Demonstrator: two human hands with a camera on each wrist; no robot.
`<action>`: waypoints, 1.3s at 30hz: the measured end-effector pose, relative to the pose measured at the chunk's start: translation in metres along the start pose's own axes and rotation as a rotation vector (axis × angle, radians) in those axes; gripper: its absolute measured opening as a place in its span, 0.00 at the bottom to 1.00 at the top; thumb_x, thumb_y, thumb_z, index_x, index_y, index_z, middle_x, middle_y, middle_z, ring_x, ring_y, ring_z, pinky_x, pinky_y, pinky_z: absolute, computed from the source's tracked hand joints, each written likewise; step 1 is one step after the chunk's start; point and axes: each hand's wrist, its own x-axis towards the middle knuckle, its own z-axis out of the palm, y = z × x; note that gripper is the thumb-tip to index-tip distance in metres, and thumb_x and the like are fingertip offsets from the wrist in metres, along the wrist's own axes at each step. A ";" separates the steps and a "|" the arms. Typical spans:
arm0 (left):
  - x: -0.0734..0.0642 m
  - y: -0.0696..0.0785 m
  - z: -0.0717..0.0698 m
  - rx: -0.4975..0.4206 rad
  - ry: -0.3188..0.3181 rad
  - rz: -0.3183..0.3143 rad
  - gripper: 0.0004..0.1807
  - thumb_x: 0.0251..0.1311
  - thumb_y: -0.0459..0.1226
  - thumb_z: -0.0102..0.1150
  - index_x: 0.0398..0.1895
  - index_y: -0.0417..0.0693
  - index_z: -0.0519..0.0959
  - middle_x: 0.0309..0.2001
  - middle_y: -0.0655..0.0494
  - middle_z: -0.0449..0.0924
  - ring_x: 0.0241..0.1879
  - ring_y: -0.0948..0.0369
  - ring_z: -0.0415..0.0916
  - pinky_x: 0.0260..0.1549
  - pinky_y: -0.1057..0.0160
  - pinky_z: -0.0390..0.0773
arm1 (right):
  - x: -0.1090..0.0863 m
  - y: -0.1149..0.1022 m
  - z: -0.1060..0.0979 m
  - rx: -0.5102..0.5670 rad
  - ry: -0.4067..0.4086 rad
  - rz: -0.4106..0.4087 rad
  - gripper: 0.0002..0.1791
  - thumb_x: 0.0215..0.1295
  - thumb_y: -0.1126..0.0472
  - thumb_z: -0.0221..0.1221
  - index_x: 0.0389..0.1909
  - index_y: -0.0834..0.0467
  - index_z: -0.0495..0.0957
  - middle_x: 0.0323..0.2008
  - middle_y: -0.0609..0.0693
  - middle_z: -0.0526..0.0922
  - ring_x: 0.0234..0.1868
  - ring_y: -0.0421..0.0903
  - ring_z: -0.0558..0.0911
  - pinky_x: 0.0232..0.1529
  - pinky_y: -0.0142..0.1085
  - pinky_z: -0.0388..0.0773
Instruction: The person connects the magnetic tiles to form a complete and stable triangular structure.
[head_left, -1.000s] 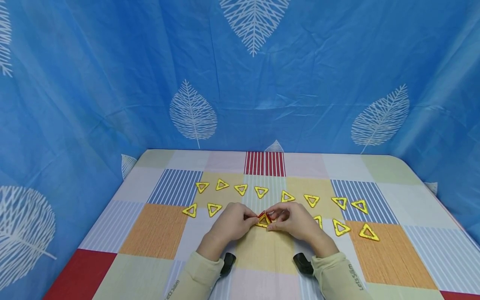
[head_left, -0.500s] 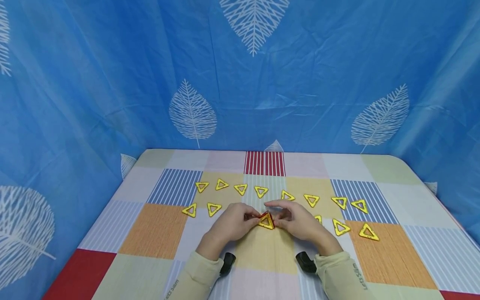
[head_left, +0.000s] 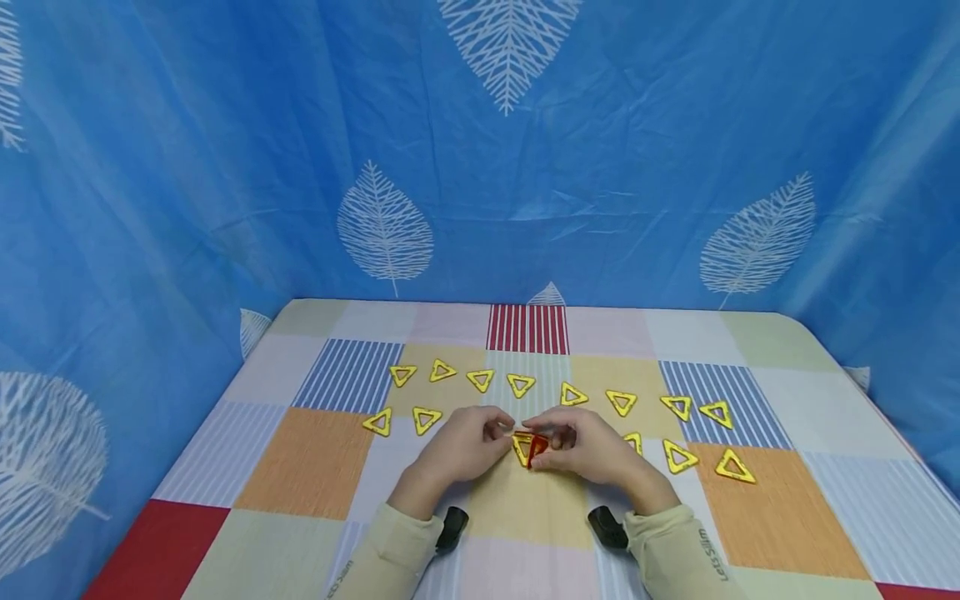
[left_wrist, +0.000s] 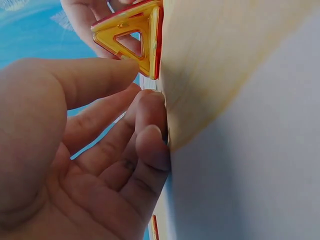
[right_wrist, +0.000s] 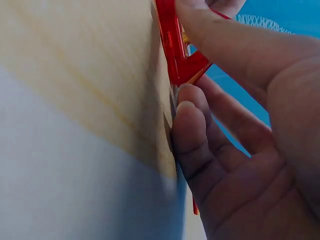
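Note:
Between the two hands, low on the table, stands a small peaked piece made of triangular magnetic tiles (head_left: 521,451), yellow on its left side. A red triangular tile (right_wrist: 175,60) forms its right side. My left hand (head_left: 463,443) holds the left side, and in the left wrist view its thumb (left_wrist: 100,80) presses the yellow tile (left_wrist: 107,39) near a lower corner. From the right, my right hand (head_left: 592,447) grips the piece, thumb (right_wrist: 235,40) against the red tile. Its far faces are hidden.
Loose yellow triangular tiles lie in an arc: several along the back (head_left: 521,385), some at left (head_left: 426,420) and others at right (head_left: 679,457). One tile (head_left: 633,442) is partly covered by the right hand. A patchwork cloth (head_left: 315,475) covers the table; a blue curtain (head_left: 600,167) hangs behind.
The peaked piece has turned: a yellow face pointed at me earlier, and now yellow shows at left and red at right. My right hand eased away, then came back onto it.

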 end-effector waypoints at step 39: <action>-0.007 -0.093 -0.106 0.140 -0.093 0.044 0.16 0.59 0.32 0.70 0.51 0.50 0.87 0.58 0.51 0.78 0.65 0.45 0.64 0.62 0.41 0.64 | -0.003 0.009 -0.005 -0.036 0.121 0.063 0.17 0.54 0.60 0.76 0.45 0.59 0.88 0.30 0.43 0.80 0.30 0.40 0.76 0.30 0.33 0.75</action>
